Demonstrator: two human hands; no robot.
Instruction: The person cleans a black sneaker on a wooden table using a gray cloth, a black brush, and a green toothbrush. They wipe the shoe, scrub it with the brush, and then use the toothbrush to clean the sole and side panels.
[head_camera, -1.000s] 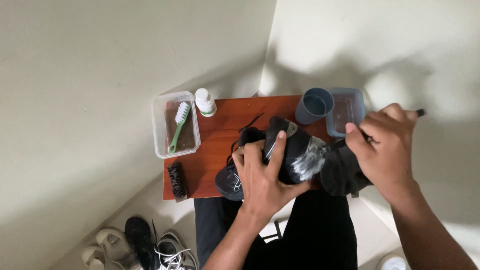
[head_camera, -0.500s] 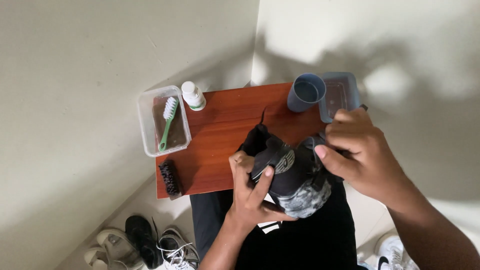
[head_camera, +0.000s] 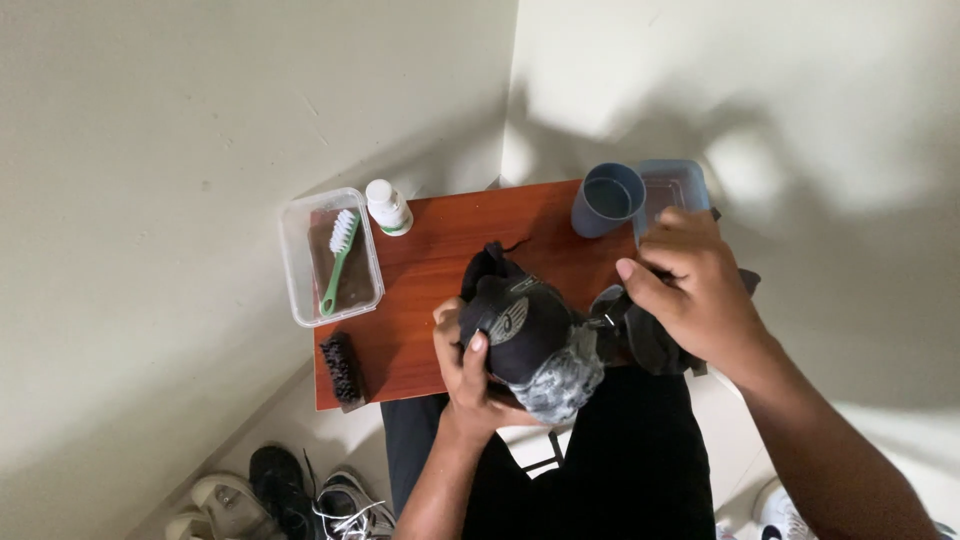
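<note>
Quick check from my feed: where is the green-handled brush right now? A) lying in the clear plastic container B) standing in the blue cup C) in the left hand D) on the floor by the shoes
A: the green-handled brush lies inside the clear plastic container on the table's left end, away from both hands.

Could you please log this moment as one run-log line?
left hand: grips black sneaker | right hand: holds sneaker's heel end | table: green brush in clear tub, white bottle, blue cup
</note>
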